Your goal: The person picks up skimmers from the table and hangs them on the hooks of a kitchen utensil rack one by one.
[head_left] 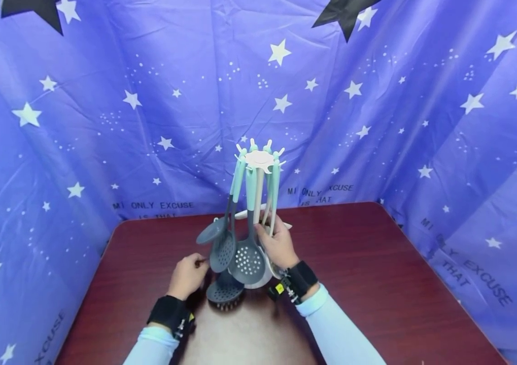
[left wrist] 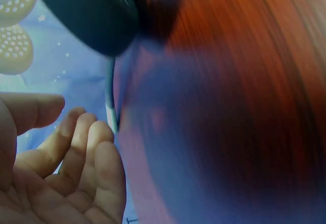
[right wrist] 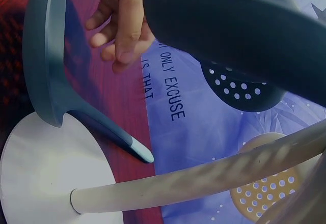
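A white utensil stand (head_left: 259, 160) holds several hanging kitchen utensils by their mint-green handles. My right hand (head_left: 280, 245) grips the stand's pole below the handles. A dark grey skimmer (head_left: 248, 263) hangs in front, with a dark slotted spoon (head_left: 222, 252) and another dark utensil (head_left: 211, 230) on its left. My left hand (left wrist: 66, 173) is beside them with loosely bent fingers and an empty palm. A dark perforated utensil (head_left: 225, 291) lies low by the stand's round white base (right wrist: 56, 173), its mint handle tip (right wrist: 141, 150) pointing towards the curtain.
The stand is on a glossy dark red table (head_left: 377, 284). A blue star-patterned curtain (head_left: 203, 111) hangs behind and along both sides. Beige perforated utensils (right wrist: 270, 191) hang on the stand's far side. A blurred reflection shows on the tabletop in the left wrist view.
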Available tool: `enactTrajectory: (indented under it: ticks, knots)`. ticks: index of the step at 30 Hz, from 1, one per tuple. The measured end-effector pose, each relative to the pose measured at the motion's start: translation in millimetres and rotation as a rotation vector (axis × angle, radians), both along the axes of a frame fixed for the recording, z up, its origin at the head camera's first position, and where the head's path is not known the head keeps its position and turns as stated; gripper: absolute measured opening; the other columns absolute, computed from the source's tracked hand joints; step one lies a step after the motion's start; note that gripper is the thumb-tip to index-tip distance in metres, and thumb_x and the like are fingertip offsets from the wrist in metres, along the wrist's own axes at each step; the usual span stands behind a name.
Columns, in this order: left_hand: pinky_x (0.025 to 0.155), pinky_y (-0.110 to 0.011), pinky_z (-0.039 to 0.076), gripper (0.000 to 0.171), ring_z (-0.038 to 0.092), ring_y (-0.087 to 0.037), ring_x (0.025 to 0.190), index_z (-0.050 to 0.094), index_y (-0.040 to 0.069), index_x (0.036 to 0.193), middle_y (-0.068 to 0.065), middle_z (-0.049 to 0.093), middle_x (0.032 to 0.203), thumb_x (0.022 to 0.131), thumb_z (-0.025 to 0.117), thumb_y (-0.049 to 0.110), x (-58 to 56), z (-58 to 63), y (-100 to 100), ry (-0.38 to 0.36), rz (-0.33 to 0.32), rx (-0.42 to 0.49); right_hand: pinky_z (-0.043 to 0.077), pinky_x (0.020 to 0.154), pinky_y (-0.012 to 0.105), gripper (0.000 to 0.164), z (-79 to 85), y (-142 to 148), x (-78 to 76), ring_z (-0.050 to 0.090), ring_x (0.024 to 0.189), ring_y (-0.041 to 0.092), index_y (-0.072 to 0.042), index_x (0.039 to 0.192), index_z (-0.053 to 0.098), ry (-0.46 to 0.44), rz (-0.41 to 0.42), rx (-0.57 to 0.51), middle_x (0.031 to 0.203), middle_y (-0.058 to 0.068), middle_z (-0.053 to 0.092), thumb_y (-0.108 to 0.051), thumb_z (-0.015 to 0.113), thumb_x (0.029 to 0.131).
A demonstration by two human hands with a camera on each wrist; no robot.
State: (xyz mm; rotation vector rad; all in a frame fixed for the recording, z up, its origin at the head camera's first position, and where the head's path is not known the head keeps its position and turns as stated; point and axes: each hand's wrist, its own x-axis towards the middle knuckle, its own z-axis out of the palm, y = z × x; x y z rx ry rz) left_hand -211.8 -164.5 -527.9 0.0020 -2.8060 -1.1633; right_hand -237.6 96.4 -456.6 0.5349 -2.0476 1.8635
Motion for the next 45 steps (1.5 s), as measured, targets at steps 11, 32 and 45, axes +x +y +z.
enactTrajectory:
  ticks: [11,32,45]
  knots:
    - [0.07,-0.046,0.055,0.014,0.068,-0.024,0.075,0.072,0.012,0.084,-0.006,0.071,0.081,0.095,0.068,0.02,-0.7,-11.7,24.9,-0.038,-0.071,-0.057,0.048,0.057,0.022,0.021,-0.2,0.8,1.4,0.055,0.064,0.008,0.0,0.12,0.061,0.075,0.003,-0.008,0.088,0.007,0.063,-0.007,0.067,0.101]
    - [0.064,-0.042,0.053,0.031,0.064,-0.019,0.068,0.068,0.013,0.069,-0.003,0.069,0.073,0.08,0.086,0.035,2.8,-17.6,33.4,-0.071,-0.006,-0.033,0.048,0.063,0.021,0.021,30.8,-1.5,25.1,0.055,0.068,0.007,0.007,0.119,0.059,0.051,0.011,0.014,0.091,0.011,0.064,-0.002,0.065,0.101]
    - [0.077,-0.036,0.053,0.026,0.065,-0.024,0.084,0.072,-0.006,0.103,-0.013,0.073,0.091,0.09,0.076,0.016,6.4,-17.4,2.3,-0.139,0.135,0.243,0.048,0.063,0.022,0.019,31.5,-0.7,25.5,0.055,0.069,0.006,0.007,0.117,0.06,0.066,-0.002,0.028,0.091,0.011,0.064,-0.002,0.066,0.101]
